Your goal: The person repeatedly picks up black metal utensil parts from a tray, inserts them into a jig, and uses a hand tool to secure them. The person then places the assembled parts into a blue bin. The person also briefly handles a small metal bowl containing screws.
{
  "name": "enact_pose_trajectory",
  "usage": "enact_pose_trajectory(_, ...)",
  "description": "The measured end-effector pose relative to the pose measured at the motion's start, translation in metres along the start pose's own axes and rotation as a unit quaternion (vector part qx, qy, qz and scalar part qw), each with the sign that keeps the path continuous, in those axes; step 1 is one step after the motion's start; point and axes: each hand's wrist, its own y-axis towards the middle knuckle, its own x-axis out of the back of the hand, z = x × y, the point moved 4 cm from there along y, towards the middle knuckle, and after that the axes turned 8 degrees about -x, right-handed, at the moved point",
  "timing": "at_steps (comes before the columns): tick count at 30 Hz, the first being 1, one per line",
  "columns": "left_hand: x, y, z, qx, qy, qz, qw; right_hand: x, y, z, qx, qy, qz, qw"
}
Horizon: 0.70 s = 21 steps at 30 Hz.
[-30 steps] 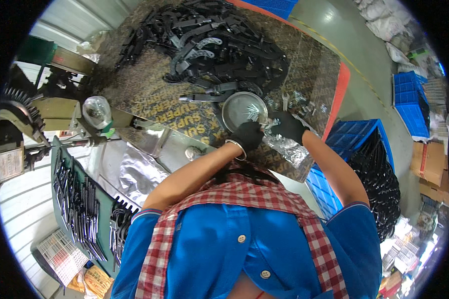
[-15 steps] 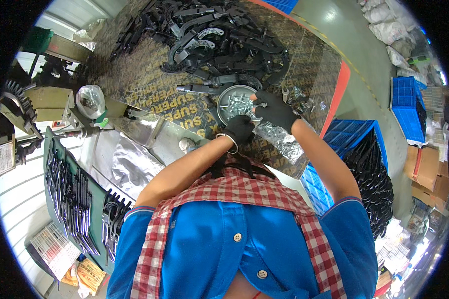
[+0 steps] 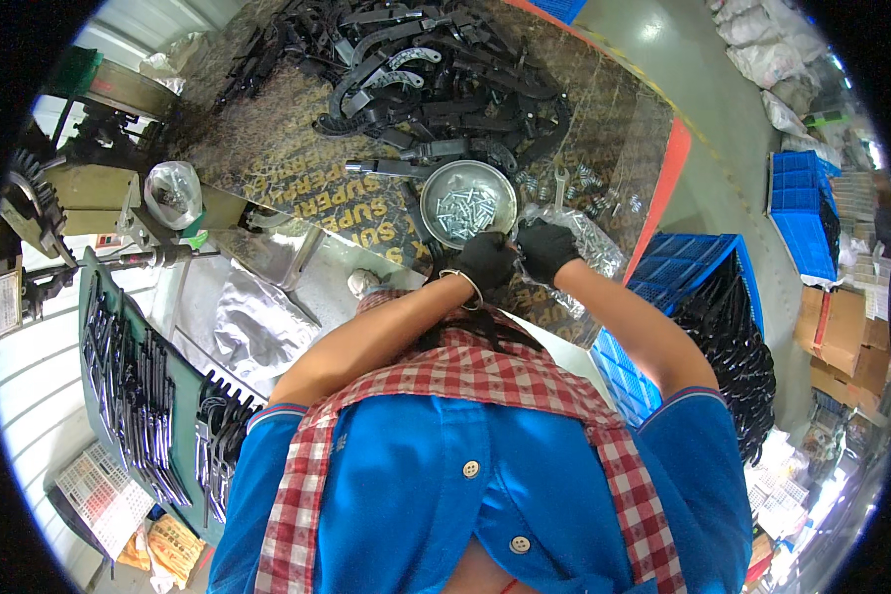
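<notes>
Fingers [image 3: 531, 246] of the right hand [image 3: 551, 251] close on the bag [image 3: 602, 253] just right of the bowl [image 3: 472, 176]; those of the left hand [image 3: 487, 261] curl alongside, grip too hidden to tell; screws [image 3: 465, 212] lie in the bowl, black parts [image 3: 445, 94] heaped beyond

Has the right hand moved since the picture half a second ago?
Yes. Judged against the wrench, the right hand has shifted toward the picture's lower edge and now sits farther below it.
</notes>
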Motion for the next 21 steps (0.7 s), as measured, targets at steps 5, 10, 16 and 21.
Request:
enact_pose_trajectory(5,0.005,-0.005,0.001,0.002,-0.01,-0.024,1.0,0.001,-0.001,-0.01,0.051,0.025,-0.023,0.998)
enact_pose_trajectory(10,0.015,-0.006,-0.006,0.028,0.014,-0.009,0.999,0.023,-0.012,-0.017,0.049,0.068,-0.053,0.995)
enact_pose_trajectory(16,0.018,-0.007,-0.01,0.015,-0.009,-0.032,0.999,0.04,-0.016,-0.022,0.123,0.157,-0.132,0.971)
enact_pose_trajectory(21,0.012,-0.004,0.002,0.009,0.005,-0.061,0.998,0.063,0.009,0.001,0.093,0.253,-0.131,0.954)
